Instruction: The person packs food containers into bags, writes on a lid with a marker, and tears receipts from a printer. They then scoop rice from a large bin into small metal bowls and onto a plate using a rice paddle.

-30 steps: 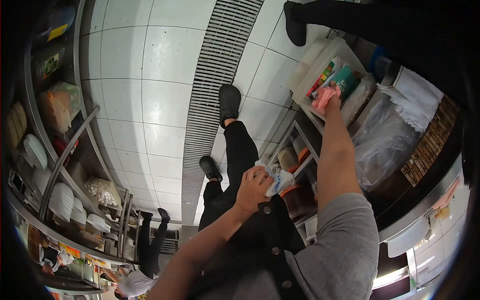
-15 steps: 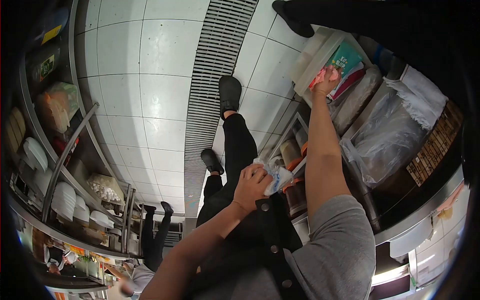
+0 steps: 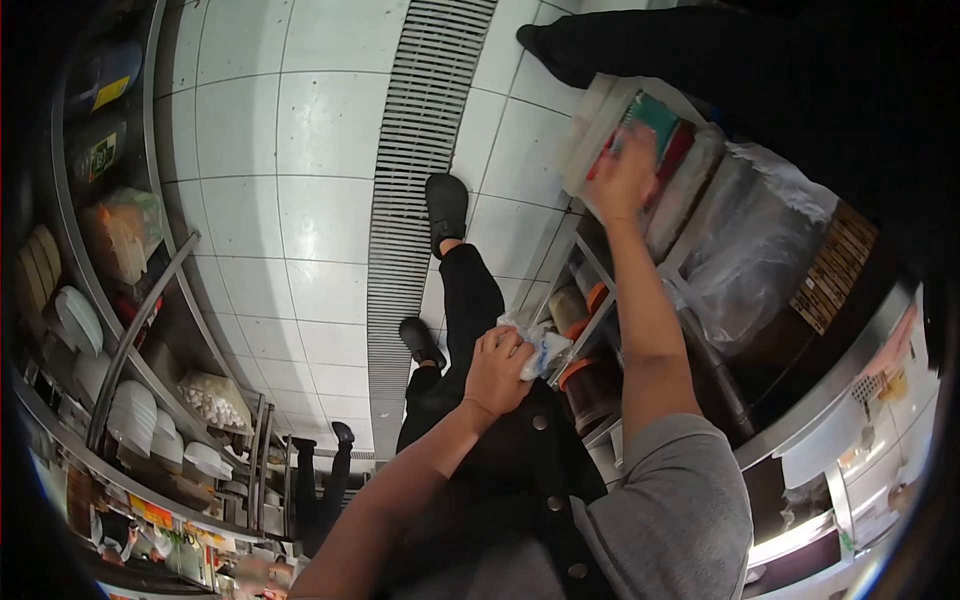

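Note:
My left hand (image 3: 500, 368) is closed around a crumpled clear plastic bag (image 3: 542, 355) with blue marks, held close in front of my apron. My right hand (image 3: 627, 180) reaches into a pale plastic bin (image 3: 583, 150) on the low shelf; its fingers are smeared by motion. Under and beside those fingers lie a green printed packet (image 3: 655, 118) and a red packet (image 3: 679, 150). I cannot tell whether the right hand holds anything.
Beside the bin are clear plastic wrapping (image 3: 735, 270) and lidded jars (image 3: 590, 390). A floor drain grate (image 3: 425, 120) runs along the tiles. On the left, a metal shelf holds white bowls (image 3: 132, 410). Other people's dark-clad legs (image 3: 660, 45) show at top right and lower left.
The pink item seen in my right hand is no longer distinct, and that hand has shifted slightly left and down within the bin. My left hand keeps its hold on the bag.

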A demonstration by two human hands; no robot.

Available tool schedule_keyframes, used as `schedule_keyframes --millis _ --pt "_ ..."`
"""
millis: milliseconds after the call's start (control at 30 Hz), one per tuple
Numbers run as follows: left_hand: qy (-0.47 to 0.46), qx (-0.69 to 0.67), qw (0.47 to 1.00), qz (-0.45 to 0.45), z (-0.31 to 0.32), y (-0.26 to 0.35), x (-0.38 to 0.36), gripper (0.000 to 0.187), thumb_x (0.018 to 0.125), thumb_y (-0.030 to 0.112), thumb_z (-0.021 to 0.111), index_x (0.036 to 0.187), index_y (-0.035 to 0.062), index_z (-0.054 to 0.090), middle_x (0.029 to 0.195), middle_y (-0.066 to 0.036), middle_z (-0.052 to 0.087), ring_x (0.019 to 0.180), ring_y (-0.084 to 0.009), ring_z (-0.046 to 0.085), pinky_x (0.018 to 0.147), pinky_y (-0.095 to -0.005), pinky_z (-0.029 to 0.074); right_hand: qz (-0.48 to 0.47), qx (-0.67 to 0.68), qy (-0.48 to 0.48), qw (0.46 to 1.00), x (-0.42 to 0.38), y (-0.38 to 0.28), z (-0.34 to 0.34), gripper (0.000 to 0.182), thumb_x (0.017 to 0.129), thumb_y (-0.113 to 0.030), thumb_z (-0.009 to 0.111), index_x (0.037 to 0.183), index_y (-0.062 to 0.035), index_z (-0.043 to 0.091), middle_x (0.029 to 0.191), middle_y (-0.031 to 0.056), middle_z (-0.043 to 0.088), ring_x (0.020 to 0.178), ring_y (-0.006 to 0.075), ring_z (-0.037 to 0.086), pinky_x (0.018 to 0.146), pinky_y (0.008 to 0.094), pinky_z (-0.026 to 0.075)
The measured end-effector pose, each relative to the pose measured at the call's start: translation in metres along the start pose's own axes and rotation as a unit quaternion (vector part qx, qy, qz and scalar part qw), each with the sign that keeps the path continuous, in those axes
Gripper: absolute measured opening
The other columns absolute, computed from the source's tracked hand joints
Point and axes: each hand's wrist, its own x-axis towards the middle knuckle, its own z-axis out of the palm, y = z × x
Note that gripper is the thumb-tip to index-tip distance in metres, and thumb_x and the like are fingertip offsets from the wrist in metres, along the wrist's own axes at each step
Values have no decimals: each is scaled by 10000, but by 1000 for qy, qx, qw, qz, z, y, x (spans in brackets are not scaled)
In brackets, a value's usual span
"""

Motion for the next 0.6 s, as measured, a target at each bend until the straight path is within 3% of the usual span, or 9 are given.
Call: schedule_keyframes --millis 33,100,167,267,533,600 --pt "-3 -2 1000 8 0 -1 0 447 596 92 773 1016 107 619 1089 -89 542 1166 -328 488 957 -463 396 -59 17 -57 996 8 -15 1 489 778 -108 667 1253 -39 574 1401 215 469 1317 400 417 1124 517 297" --pt "6 13 1000 0 5 2 0 431 604 94 769 1007 107 618 1099 -110 538 1153 -343 484 947 -467 397 -137 -88 -161 974 10 -26 18 395 816 -162 626 1179 -6 628 1369 196 521 1331 363 421 1153 506 271" --pt "2 20 1000 7 4 7 1 413 611 103 763 997 104 615 1107 -124 534 1146 -354 481 936 -465 399 -204 -221 -251 920 0 15 42 388 835 -153 551 1138 72 641 1333 216 561 1339 323 434 1179 456 249" --pt "-1 21 1000 18 5 11 6 414 611 107 766 996 98 614 1104 -118 535 1140 -354 482 933 -460 401 -238 -144 -207 938 -7 39 27 393 856 -152 513 1124 102 646 1281 215 603 1314 320 469 1192 428 244" --pt "-13 42 999 16 9 11 -2 439 604 128 786 1009 89 622 1073 -108 541 1122 -354 481 933 -457 402 -202 -276 -226 912 -48 104 24 351 864 -126 534 1126 62 672 1291 188 610 1328 304 460 1187 431 240" --pt "0 47 999 21 15 10 -6 433 612 135 783 1012 86 624 1079 -108 540 1123 -350 478 934 -455 402 -66 -371 -371 849 -46 107 19 304 880 -127 536 1103 -18 712 1247 176 644 1282 302 515 1141 459 278"
